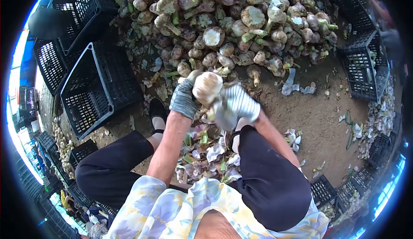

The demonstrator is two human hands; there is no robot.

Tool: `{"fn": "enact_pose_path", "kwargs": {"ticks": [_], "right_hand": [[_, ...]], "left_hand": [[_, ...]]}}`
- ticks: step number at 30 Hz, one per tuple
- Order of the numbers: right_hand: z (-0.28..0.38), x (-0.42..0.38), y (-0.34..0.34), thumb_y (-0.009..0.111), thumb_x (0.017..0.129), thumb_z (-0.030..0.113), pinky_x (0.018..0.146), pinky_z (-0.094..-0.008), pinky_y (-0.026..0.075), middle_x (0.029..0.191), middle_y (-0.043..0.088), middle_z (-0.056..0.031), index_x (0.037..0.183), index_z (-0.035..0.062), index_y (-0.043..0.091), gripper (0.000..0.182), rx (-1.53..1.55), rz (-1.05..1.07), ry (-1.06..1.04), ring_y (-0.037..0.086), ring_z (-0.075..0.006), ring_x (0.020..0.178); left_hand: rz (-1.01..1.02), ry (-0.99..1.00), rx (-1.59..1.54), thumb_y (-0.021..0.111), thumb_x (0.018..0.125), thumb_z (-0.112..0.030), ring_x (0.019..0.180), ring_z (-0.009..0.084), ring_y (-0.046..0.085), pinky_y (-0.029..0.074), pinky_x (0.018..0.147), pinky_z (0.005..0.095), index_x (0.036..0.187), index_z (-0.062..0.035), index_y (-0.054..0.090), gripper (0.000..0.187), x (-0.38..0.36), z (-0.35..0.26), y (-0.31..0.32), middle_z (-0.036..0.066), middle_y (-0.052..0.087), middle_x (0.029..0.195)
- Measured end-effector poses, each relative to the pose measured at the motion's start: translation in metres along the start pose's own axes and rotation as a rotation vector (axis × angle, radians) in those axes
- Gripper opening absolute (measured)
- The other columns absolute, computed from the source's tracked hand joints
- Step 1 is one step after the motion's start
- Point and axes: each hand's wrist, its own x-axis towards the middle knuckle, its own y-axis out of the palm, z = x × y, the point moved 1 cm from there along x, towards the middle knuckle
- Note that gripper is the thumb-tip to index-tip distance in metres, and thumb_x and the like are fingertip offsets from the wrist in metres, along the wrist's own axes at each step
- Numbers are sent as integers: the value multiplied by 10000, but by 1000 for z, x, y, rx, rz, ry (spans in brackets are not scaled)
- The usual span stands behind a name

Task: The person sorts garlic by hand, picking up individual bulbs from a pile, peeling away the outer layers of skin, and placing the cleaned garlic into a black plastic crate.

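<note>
A large pale garlic bulb [207, 87] is held up between both gloved hands above the ground. My left hand [184, 97], in a grey knit glove, grips its left side. In a striped white glove, my right hand [233, 104] closes on its right side and underside. Just beyond the hands a big heap of garlic bulbs [241, 23] with cut stems covers the dirt. Peeled skins and stem scraps [206, 148] lie between my knees.
Black plastic crates stand tilted at left [97, 88] and upper left [81, 10], more at right [365, 66] and lower right [322, 189]. Bare dirt [318, 122] lies right of my knee. Loose bulbs [62, 142] line the left edge.
</note>
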Motion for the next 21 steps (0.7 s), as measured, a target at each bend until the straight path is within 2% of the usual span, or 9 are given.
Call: {"fn": "enact_pose_path", "kwargs": {"ticks": [3,4,7,9,11,12,14,18,21], "right_hand": [[54,-2,5,570,738,35,684,-239,471,809,664,-72,873,-15,656,168,592,-83,231,592,-115,734],[70,5,-23,623,711,73,670,-262,483,798,658,-94,851,-12,659,168,563,-194,4,607,-135,749],[91,2,-71,655,742,212,575,-342,523,717,608,-170,733,-13,572,240,1167,-615,-59,620,-267,679],[58,-14,-99,546,815,264,674,-396,490,779,567,-125,960,0,538,301,510,-645,194,578,-251,763],[43,-8,-64,579,798,362,627,-415,491,833,579,-150,953,21,550,375,-1000,-180,481,590,-268,721],[40,-4,-41,598,770,316,696,-422,476,859,563,-158,960,32,551,345,-1069,-270,296,566,-304,763],[61,17,-9,607,732,194,788,-399,454,1014,571,-195,1071,26,534,385,-167,-352,388,561,-337,932],[55,29,-4,599,751,160,708,-365,479,883,628,-192,1052,21,570,332,-4,-421,389,611,-309,813],[52,27,-8,608,740,143,694,-348,472,794,638,-171,1018,8,586,310,-48,-329,507,612,-297,722]], "left_hand": [[-243,313,310,612,814,-103,668,158,626,522,602,284,830,22,623,127,8,9,-16,85,650,792],[-274,494,387,622,812,-116,636,122,603,493,554,262,797,16,629,133,13,15,-21,50,637,735],[-438,392,399,634,812,-157,521,98,528,416,453,230,774,-16,638,147,5,2,-7,19,602,655],[-431,441,298,657,795,-170,531,91,521,410,461,241,792,-42,644,129,19,-2,-32,7,598,655],[-477,518,353,649,799,-145,570,80,520,416,499,237,806,-34,644,111,5,-12,-11,-1,604,686],[-481,583,445,646,806,-140,574,74,520,423,513,227,809,-29,651,111,2,-13,-10,-2,606,693],[-447,667,633,634,807,-115,613,55,504,423,564,217,810,-10,638,105,-11,-11,7,-13,603,718],[-269,1181,1155,680,771,-142,652,211,574,451,591,302,845,-36,638,135,-11,7,7,101,597,733],[-209,1227,1472,665,771,-81,667,181,567,450,632,276,814,5,630,103,-24,5,18,83,590,721]]}}
